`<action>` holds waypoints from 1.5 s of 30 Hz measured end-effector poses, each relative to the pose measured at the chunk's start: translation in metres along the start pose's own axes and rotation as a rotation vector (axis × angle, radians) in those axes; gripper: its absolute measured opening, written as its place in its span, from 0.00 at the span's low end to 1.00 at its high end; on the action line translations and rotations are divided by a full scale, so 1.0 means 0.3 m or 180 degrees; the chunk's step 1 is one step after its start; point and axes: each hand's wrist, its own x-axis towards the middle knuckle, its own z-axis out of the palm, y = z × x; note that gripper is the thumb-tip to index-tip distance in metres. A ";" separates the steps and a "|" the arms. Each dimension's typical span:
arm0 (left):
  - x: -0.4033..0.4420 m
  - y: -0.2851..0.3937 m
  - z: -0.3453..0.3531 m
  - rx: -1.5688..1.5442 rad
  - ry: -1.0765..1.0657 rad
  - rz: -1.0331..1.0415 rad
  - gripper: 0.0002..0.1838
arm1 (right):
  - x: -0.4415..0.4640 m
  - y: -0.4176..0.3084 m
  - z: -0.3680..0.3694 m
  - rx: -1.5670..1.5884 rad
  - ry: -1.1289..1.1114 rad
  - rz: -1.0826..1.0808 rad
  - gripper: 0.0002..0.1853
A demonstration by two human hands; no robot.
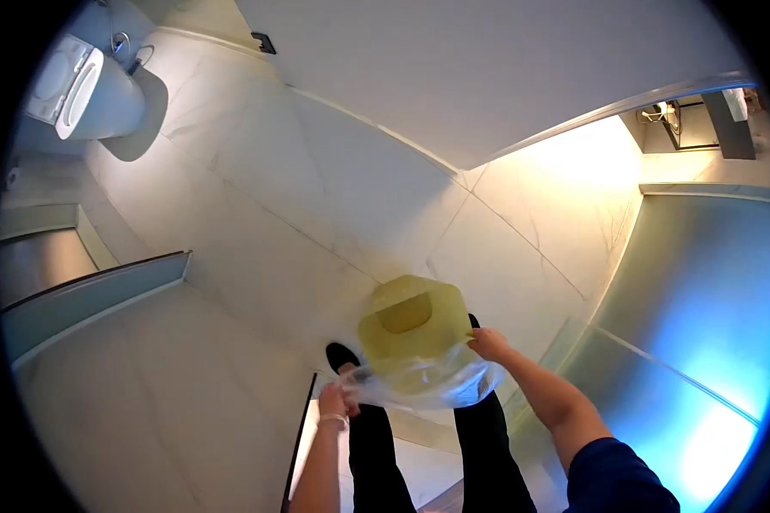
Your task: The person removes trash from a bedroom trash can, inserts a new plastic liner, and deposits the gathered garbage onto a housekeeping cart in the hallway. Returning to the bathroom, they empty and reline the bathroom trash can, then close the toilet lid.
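A yellow-green translucent bin (445, 321) with angled corners is in front of my legs, low in the middle of the view. Clear thin plastic, like a bag (428, 382), hangs around its near side. My left hand (338, 400) is closed on the left end of this plastic. On the other side my right hand (488, 344) grips the bin's right edge, with plastic just below it. Whether its fingers also pinch the plastic cannot be made out.
A white toilet (103, 94) stands at the upper left. A grey door panel (488, 77) spans the top. Frosted glass (693, 282) is on the right, and a low glass-edged partition (103, 295) on the left. A dark-edged panel (304, 436) rises beside my left forearm.
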 end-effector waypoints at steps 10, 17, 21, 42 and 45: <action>0.067 0.264 0.050 -0.1230 0.1025 0.1705 0.15 | -0.182 -0.158 -0.479 -0.0058 0.2711 -0.1068 0.25; -0.083 -0.142 0.288 0.2552 0.0589 0.3022 0.24 | -0.257 -0.279 -0.191 -0.0608 0.2256 -0.0937 0.22; -0.097 -0.183 0.493 0.3404 -0.2554 0.2405 0.22 | -0.033 -0.485 0.031 -0.1108 0.0234 -0.1375 0.16; 0.137 0.217 0.016 -0.2358 -0.0262 -0.0298 0.19 | 0.067 -0.057 -0.290 0.6448 0.1128 0.1680 0.09; 0.259 0.273 0.001 -0.2927 -0.1878 -0.0042 0.18 | 0.157 0.045 -0.278 0.6459 -0.0303 0.0137 0.11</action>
